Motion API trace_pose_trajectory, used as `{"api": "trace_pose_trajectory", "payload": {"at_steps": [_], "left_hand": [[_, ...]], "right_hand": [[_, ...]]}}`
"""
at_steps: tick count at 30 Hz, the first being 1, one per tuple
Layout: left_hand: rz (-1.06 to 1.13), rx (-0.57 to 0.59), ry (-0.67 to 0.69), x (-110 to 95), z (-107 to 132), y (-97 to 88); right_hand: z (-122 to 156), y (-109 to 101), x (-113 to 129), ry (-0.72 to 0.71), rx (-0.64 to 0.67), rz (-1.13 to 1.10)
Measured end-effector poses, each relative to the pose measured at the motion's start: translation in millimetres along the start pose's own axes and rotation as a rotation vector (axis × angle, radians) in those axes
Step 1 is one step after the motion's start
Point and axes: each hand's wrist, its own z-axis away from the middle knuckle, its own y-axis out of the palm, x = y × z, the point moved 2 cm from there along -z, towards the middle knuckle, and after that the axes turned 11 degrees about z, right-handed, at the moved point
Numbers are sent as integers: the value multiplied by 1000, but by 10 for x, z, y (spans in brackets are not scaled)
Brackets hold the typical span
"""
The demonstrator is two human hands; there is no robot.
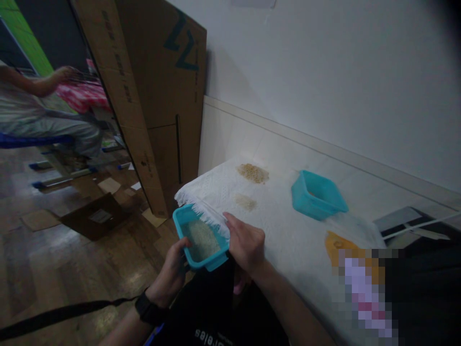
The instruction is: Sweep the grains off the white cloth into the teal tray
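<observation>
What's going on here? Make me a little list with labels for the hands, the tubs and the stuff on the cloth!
left hand: holds the teal plastic tub of pale grains below the table edge
right hand: rests on the fringed edge of the white cloth, beside that tub
second teal square tub: stands on the cloth, farther back
brown grain pile: on the cloth, near the wall
small pale grain pile: closer, on the cloth
tall cardboard box: leans at the left

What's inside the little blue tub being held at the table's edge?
The blue tub, held by the left hand, contains pale fine grains, perhaps rice. The white cloth fringe and the right hand cover its far right rim, so that corner's contents are hidden.
</observation>
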Motion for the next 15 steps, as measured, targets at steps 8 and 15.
{"api": "trace_pose_trajectory", "payload": {"at_steps": [8, 15], "left_hand": [[-4, -16, 28, -13, -41, -2], [44, -33, 14, -36, -84, -35]], "right_hand": [[-161, 566, -205, 10, 243, 80], [75, 212, 8, -194, 258, -102]]}}
